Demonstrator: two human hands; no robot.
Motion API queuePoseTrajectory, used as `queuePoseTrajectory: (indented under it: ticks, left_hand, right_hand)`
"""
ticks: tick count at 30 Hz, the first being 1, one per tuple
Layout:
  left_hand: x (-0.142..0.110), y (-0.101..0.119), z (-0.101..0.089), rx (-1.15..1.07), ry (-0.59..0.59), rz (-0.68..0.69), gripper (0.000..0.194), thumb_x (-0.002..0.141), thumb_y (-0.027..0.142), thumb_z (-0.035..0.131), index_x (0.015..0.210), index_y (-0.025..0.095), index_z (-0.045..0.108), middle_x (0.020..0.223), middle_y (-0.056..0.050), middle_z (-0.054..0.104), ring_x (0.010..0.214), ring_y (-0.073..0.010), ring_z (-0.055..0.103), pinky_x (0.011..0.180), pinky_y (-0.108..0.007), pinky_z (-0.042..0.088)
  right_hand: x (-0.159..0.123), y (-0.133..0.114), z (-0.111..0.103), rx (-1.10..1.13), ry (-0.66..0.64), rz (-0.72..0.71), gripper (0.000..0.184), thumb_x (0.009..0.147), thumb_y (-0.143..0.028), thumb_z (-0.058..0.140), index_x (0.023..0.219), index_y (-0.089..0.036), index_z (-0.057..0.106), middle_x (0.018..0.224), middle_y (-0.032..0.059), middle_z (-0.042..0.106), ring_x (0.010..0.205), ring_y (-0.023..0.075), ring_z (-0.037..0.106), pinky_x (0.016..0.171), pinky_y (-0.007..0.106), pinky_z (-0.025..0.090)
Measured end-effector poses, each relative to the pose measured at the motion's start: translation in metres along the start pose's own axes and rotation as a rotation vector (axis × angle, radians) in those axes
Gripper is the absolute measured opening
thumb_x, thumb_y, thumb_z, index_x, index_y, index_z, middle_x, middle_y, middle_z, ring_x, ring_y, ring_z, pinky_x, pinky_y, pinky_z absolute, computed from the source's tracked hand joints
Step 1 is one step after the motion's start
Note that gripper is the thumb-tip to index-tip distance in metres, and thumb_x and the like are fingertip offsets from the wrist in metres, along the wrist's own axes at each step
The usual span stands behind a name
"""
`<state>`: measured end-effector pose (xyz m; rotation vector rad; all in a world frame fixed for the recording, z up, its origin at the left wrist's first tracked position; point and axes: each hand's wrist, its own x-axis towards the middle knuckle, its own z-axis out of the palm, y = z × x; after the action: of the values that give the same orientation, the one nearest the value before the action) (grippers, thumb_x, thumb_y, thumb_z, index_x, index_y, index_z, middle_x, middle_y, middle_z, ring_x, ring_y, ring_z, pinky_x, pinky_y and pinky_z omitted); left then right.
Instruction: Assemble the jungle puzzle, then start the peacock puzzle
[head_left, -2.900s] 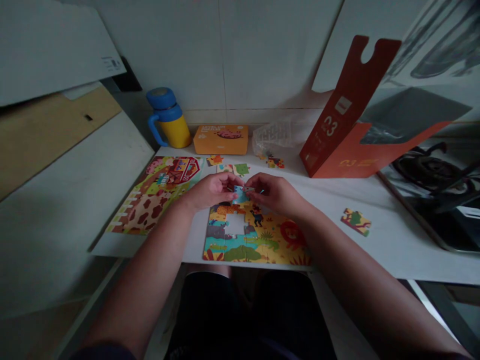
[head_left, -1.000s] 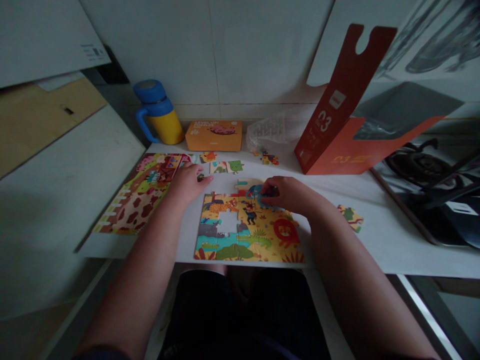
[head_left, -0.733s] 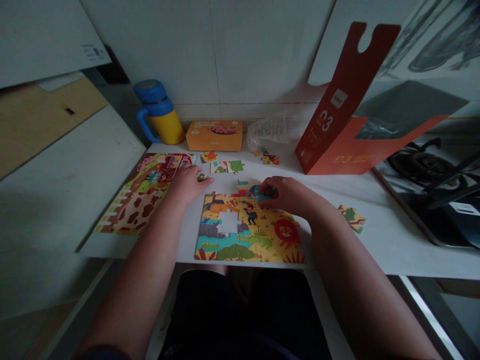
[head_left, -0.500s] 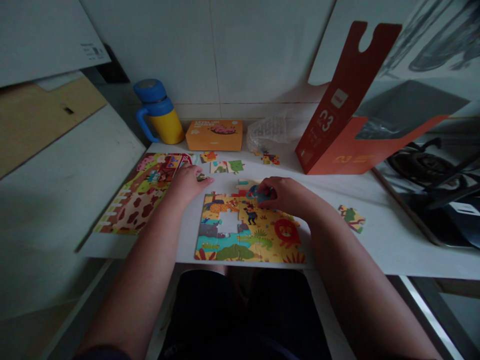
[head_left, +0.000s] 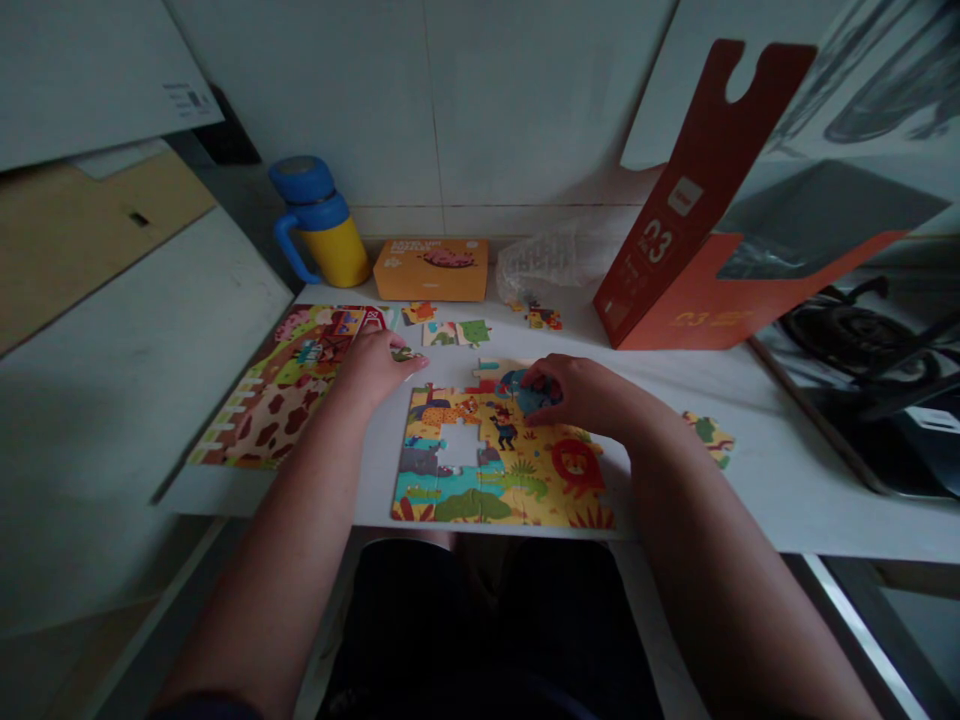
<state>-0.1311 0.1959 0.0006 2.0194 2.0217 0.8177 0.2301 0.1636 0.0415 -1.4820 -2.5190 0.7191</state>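
Observation:
A partly joined animal jigsaw puzzle (head_left: 510,490), with a lion and crocodiles, lies on the white counter with a gap left of its middle. My right hand (head_left: 581,393) is at its upper right, fingers and thumb bent onto a blue elephant puzzle piece (head_left: 534,392). That piece lies in line with the pieces around it; whether it is fully seated I cannot tell. My left hand (head_left: 373,365) is closed on a small green puzzle piece (head_left: 406,354), partly hidden by the fingers. Beneath that hand and forearm lies a farm puzzle (head_left: 274,405) with a brown-spotted pattern.
Loose puzzle pieces (head_left: 457,333) lie behind the puzzle, another piece (head_left: 709,438) by my right forearm. Along the wall stand a blue-yellow flask (head_left: 330,235), an orange puzzle box (head_left: 431,272), a clear plastic bag (head_left: 536,260) and a tall red box (head_left: 660,240). A gas stove (head_left: 862,370) is at right.
My right hand's fingers have spread a little over the elephant piece, so more of its blue shows. My left hand has hardly moved.

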Motion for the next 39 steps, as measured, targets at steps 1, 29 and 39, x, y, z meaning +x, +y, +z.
queuePoseTrajectory:
  ticks: [1,29,39]
  left_hand:
    - [0.0,0.001,0.0,0.0,-0.006,0.0,0.038,0.069,0.052,0.093,0.086,0.024,0.074,0.102,-0.01,0.071,0.097,-0.0308,0.068,0.096,-0.044,0.056]
    - [-0.003,0.019,-0.007,0.025,-0.114,-0.159,0.038,0.072,0.045,0.093,0.097,0.022,0.076,0.114,-0.01,0.074,0.101,-0.0292,0.071,0.095,-0.04,0.056]
    - [-0.004,0.021,-0.009,-0.434,-0.179,-0.101,0.033,0.081,0.041,0.088,0.103,0.023,0.073,0.096,-0.004,0.077,0.098,-0.0245,0.072,0.084,-0.032,0.055]
  right_hand:
    - [0.0,0.0,0.0,-0.004,0.001,0.001,0.054,0.075,-0.04,0.095,0.124,-0.024,0.077,0.113,0.0076,0.077,0.089,0.0231,0.069,0.077,0.032,0.05]
    - [-0.001,0.002,-0.004,-0.026,-0.048,-0.045,0.043,0.084,-0.033,0.088,0.126,-0.025,0.079,0.123,0.0077,0.076,0.101,0.0248,0.071,0.086,0.032,0.052]
    - [-0.003,0.004,-0.007,-0.027,-0.103,-0.052,0.043,0.088,-0.029,0.083,0.13,-0.025,0.076,0.128,0.0091,0.074,0.105,0.0255,0.07,0.086,0.032,0.051]
